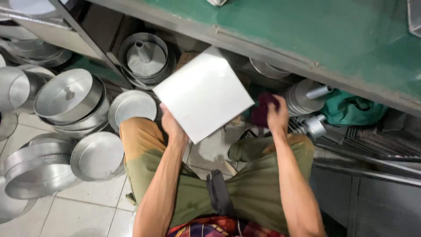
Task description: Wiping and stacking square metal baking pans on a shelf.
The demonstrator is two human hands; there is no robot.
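I sit on a tiled floor with my knees apart. My left hand (172, 124) grips the near edge of a flat square metal sheet (204, 93), held tilted above my lap. My right hand (276, 115) is closed on a dark maroon cloth (263, 109), just right of the sheet's lower corner. The cloth sits beside the sheet's edge; whether it touches the metal I cannot tell.
Several round aluminium pans (68, 97) and tube moulds (144, 55) are stacked on the floor at left and under a green-topped table (307, 30). More stacked metal lids (302, 98) and a green cloth (351, 109) lie at right. A dark cabinet (377, 202) stands lower right.
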